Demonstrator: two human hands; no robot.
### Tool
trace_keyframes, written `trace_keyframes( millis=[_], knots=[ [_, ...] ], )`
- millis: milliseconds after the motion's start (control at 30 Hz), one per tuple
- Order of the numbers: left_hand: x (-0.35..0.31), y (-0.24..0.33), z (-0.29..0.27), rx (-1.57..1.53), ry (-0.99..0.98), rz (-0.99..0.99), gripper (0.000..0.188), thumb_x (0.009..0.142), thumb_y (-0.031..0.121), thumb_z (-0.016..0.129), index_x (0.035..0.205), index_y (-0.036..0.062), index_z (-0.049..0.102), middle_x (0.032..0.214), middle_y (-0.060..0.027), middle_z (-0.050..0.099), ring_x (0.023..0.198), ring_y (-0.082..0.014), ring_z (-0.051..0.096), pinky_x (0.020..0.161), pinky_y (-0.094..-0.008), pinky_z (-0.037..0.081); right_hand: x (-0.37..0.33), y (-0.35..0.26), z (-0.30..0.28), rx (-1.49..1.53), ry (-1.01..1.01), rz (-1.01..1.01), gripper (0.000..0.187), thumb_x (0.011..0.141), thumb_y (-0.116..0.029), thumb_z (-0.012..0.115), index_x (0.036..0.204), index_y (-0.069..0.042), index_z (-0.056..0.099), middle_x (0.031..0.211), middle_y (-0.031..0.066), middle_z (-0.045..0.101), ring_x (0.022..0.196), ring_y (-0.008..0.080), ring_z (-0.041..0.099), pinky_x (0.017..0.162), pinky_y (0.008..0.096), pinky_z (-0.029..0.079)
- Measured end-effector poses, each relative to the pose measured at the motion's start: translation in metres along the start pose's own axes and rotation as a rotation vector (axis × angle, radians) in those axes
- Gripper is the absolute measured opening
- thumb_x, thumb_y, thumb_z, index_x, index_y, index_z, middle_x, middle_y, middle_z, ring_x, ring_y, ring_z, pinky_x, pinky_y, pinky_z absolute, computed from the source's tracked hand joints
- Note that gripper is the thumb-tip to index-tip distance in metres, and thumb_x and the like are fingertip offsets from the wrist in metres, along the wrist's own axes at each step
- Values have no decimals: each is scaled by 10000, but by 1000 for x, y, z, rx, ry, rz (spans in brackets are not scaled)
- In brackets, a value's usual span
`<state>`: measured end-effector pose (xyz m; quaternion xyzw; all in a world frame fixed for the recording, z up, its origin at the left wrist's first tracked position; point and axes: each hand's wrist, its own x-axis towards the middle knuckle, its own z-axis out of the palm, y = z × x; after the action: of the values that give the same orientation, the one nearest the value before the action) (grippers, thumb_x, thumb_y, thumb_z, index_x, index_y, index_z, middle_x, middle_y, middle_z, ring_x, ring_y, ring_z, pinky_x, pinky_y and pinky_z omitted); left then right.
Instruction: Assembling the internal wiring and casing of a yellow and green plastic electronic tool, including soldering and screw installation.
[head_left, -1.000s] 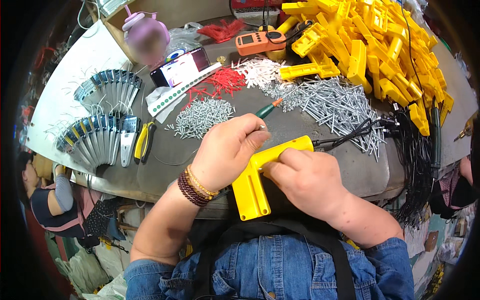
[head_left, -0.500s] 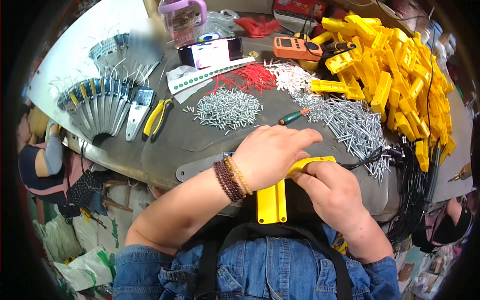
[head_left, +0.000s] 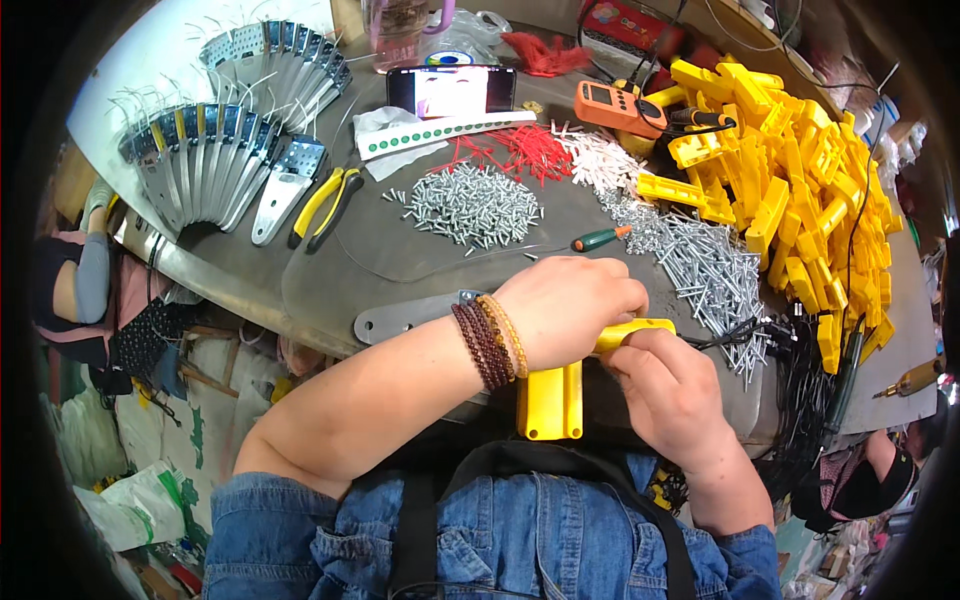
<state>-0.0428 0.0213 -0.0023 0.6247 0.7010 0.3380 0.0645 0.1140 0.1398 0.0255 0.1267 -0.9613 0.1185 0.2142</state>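
Observation:
A yellow plastic housing (head_left: 552,402) is held between my hands near the table's front edge. Its ridged lower arm, with two holes at the end, points toward me; another end sticks out to the right. My left hand (head_left: 572,308), beads around its wrist, is closed over the top of the housing, its fingertips mostly hidden. From the right, my right hand (head_left: 668,392) pinches the housing with thumb and bent fingers. Partly beneath my left forearm lies a flat silver metal blade (head_left: 395,322) with a rounded, holed end.
Ahead lie piles of short screws (head_left: 475,208), long screws (head_left: 710,285), and red sleeves (head_left: 540,152). Yellow housings (head_left: 800,190) are heaped at right, beside black cables (head_left: 800,410). Yellow-handled pliers (head_left: 322,210), fanned metal blades (head_left: 205,165), a screwdriver (head_left: 600,238) and a phone (head_left: 455,90) surround them.
My left hand's fingers, stretched to the right before, are now bent down toward the housing. The housing stays between both hands. The whole view has shifted slightly.

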Motion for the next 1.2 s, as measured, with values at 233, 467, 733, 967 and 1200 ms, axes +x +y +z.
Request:
trace_keyframes(
  millis=[233,467,733,967,1200],
  knots=[
    [-2,2,-8,31,26,-58,145,861,183,645,972,90,643,953,-111,629,885,-328,652,772,-431,538,2,-5,13,43,14,-18,242,722,17,664,952,-60,661,932,81,629,781,252,654,659,347,542],
    [-34,-8,-57,139,561,-147,131,822,114,708,896,24,649,828,-130,644,780,-290,653,678,-360,523,57,52,-19,247,-25,356,109,841,-63,671,946,-33,683,900,129,680,801,275,665,717,337,529],
    [-55,-59,-65,219,80,-581,160,785,195,745,825,49,690,733,-109,657,701,-275,647,661,-385,508,153,100,64,128,-485,289,199,830,-175,709,958,-22,703,875,134,710,827,261,687,744,370,537],
    [-63,-67,-53,324,218,-426,112,819,100,692,897,41,638,822,-125,645,749,-298,629,689,-388,499,155,98,73,106,-629,289,166,842,-129,691,967,-21,677,843,126,698,791,234,688,709,365,534],
    [-95,29,-43,-8,234,203,162,758,9,701,915,39,675,875,-93,633,823,-302,622,746,-408,497,103,42,8,556,-278,205,189,820,-99,693,997,-35,676,891,145,696,895,318,673,810,392,534]
  ],
)
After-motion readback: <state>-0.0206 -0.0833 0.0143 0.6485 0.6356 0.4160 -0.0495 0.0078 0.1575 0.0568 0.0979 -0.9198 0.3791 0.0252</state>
